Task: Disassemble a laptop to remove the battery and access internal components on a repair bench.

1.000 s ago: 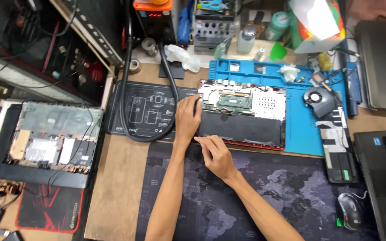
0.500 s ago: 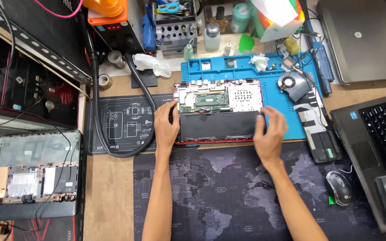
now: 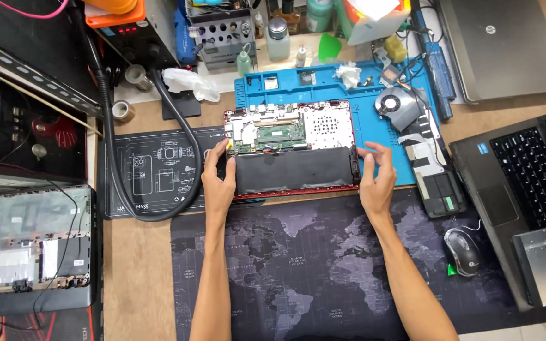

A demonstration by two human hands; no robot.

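Observation:
An opened red-edged laptop base [image 3: 292, 148] lies on the bench, its green circuit board at the back and a long black battery [image 3: 295, 169] across the front. My left hand [image 3: 218, 177] grips the base's left edge, thumb by the battery's corner. My right hand [image 3: 376, 177] holds the right edge, fingers spread along the side. The base rests partly on a blue repair mat [image 3: 342, 85] and partly on a black printed mat [image 3: 159, 167].
A dark world-map desk mat [image 3: 311, 265] lies under my forearms. A cooling fan [image 3: 396, 104], a black hose [image 3: 118, 158], bottles and a tool rack [image 3: 222, 31] crowd the back. Laptops sit at right [image 3: 526, 177], a mouse [image 3: 462, 251], another opened chassis at left [image 3: 30, 246].
My right hand moved from the front middle of the base out to its right edge. My left hand slid down to the left edge. The view shifted left.

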